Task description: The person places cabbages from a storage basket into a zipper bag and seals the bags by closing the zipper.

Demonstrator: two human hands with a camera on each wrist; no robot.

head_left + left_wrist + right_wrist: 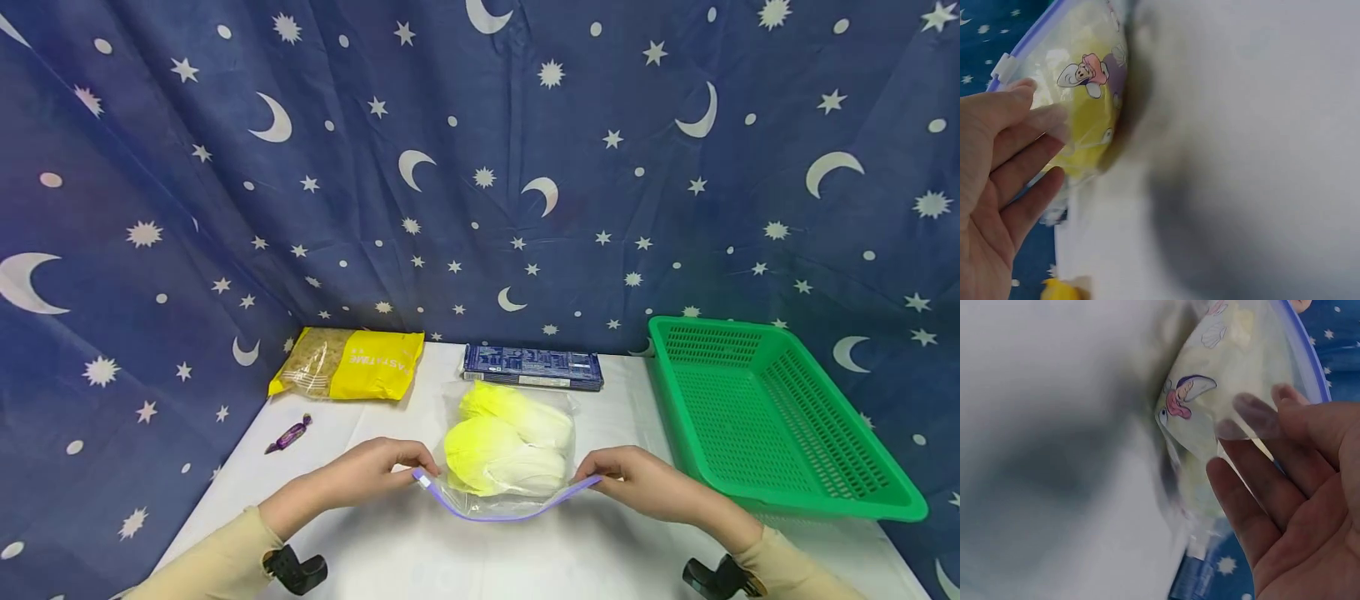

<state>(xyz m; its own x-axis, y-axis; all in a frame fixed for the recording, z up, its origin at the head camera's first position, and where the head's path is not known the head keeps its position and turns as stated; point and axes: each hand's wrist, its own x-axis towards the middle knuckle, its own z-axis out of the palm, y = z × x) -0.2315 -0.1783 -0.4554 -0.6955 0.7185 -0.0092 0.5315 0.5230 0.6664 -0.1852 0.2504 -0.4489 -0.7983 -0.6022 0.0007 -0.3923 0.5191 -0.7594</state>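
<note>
A clear zip bag (480,506) with a purple zip edge hangs between both hands, its zip side toward me. Inside lie two yellow-and-white napa cabbages (517,457). My left hand (375,471) pinches the bag's left corner between thumb and fingers, close to the white slider (1004,67). The opposite corner is pinched by my right hand (637,479); the other fingers spread behind the film in the right wrist view. Cartoon figures (1088,72) are printed on the bag's side. The zip edge bows down in the middle.
A yellow pasta pack (375,367) lies at the back left, with a purple wrapped candy (288,434) in front of it. Behind the bag is a flat dark blue pack (532,367). A green plastic basket (813,497) stands at the right. The starry curtain (525,167) hangs behind the table.
</note>
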